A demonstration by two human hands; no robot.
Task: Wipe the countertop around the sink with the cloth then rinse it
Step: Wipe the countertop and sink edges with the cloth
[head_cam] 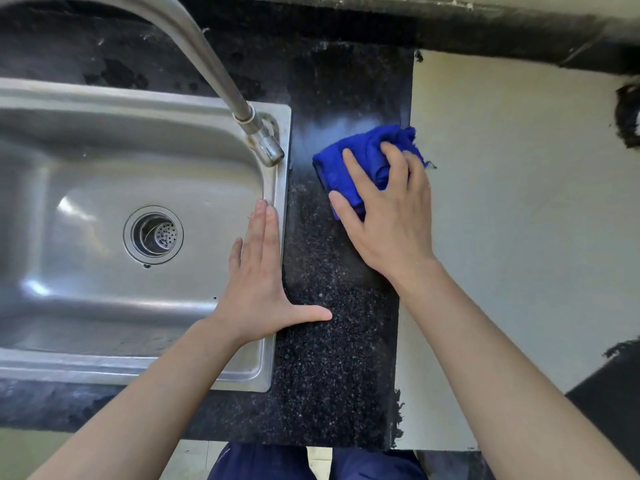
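Observation:
A crumpled blue cloth lies on the black speckled countertop to the right of the steel sink. My right hand presses flat on the cloth with straight, spread fingers. My left hand rests flat on the sink's right rim, fingers straight, thumb stretched out onto the black stone. The countertop looks smeared pale just beyond the cloth.
A curved steel faucet arches from the back over the sink's right rear corner. The sink holds a round drain strainer. A pale grey surface adjoins the black strip on the right. A dark backsplash ledge runs along the far edge.

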